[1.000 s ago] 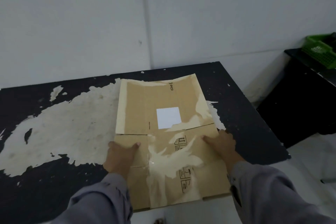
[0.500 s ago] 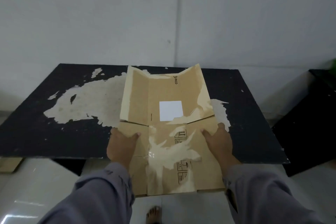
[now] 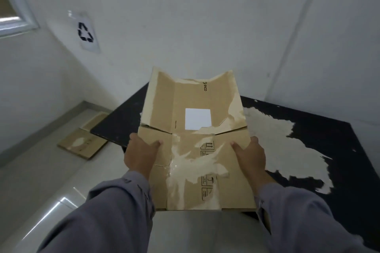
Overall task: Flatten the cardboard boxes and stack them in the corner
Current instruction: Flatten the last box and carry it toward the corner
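Lifted clear of the peeling black tabletop, the flattened brown cardboard box now swings toward the corner's flattened cardboard stack on the floor, left hand and right hand gripping its side edges.

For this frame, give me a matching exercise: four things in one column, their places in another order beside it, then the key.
Things:
1. flattened box
2. flat cardboard pieces
3. recycling sign
4. white label

Places:
A. on the wall
B. on the floor by the wall
C. stuck on the box's upper panel
D. held between left hand and right hand

Pairs: 1-D, 2-B, 3-A, 4-C
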`<state>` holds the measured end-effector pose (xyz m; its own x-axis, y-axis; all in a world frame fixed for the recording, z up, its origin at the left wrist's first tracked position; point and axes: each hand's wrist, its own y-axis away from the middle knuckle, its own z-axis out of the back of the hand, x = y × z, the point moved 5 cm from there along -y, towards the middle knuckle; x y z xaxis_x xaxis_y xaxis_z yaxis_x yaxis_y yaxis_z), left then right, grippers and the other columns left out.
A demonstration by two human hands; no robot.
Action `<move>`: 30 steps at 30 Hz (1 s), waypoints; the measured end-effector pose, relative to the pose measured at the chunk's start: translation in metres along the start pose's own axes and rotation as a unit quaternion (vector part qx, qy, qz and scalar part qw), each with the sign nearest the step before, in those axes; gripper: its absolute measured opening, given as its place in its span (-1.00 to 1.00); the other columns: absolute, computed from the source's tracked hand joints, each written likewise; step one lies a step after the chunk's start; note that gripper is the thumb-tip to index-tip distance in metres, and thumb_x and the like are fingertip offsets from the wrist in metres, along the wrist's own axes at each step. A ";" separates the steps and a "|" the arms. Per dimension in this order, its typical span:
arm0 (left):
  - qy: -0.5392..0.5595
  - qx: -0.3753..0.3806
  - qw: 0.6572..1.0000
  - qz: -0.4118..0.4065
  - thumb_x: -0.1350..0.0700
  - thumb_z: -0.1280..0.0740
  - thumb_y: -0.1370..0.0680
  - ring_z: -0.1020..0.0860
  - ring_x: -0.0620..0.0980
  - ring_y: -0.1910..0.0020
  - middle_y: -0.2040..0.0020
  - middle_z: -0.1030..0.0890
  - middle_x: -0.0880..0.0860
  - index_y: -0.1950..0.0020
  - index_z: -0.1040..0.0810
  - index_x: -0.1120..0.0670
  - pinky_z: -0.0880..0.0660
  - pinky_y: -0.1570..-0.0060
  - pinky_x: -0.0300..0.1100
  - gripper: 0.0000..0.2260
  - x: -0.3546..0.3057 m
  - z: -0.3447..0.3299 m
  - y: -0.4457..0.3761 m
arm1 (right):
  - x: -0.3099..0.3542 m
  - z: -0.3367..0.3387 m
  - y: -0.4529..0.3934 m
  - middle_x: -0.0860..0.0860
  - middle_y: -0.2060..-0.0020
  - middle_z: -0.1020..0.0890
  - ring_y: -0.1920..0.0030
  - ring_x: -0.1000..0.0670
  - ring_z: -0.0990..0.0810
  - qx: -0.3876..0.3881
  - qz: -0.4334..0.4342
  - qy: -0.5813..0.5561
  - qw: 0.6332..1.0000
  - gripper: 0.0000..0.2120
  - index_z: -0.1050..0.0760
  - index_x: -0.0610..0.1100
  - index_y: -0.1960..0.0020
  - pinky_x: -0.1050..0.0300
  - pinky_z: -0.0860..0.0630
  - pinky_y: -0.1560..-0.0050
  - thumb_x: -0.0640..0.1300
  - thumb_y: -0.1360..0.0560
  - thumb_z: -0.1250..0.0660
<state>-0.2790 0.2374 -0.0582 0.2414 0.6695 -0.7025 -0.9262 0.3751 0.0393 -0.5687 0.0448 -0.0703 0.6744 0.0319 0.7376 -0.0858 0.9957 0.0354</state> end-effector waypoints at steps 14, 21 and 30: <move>-0.007 -0.085 0.995 0.060 -0.15 -0.50 -0.38 -0.52 0.25 -0.15 -0.16 -0.54 0.18 -0.23 -0.38 0.18 -0.42 0.05 0.02 -0.39 0.131 0.184 -0.198 | 0.217 -0.237 0.053 -0.14 -0.06 -0.59 -0.02 -0.21 -0.58 0.073 0.067 -0.059 0.993 -0.56 -0.36 -0.15 -0.14 -0.03 -0.51 0.03 0.12 -0.47 -0.38; -0.017 -0.106 0.988 0.107 -0.14 -0.51 -0.38 -0.53 0.24 -0.16 -0.18 -0.54 0.21 -0.21 -0.37 0.19 -0.44 0.00 0.04 -0.39 0.179 0.232 -0.270 | 0.289 -0.327 0.059 -0.15 -0.06 -0.59 -0.02 -0.21 -0.58 0.107 0.082 -0.050 0.990 -0.55 -0.35 -0.15 -0.17 0.02 -0.47 0.08 0.12 -0.48 -0.37; -0.007 -0.131 0.979 0.159 -0.18 -0.51 -0.36 -0.54 0.22 -0.15 -0.18 -0.55 0.17 -0.23 -0.37 0.15 -0.46 0.01 0.05 -0.37 0.214 0.245 -0.394 | 0.392 -0.448 0.003 -0.13 -0.04 -0.60 0.00 -0.20 -0.59 0.157 0.122 -0.027 0.980 -0.53 -0.37 -0.17 -0.15 -0.04 -0.54 0.03 0.14 -0.44 -0.39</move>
<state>0.2089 0.3901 -0.0496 -0.0690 0.7349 -0.6747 -0.9971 -0.0296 0.0697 0.0240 0.0992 -0.0825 0.5667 0.2518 0.7845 -0.4669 0.8827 0.0540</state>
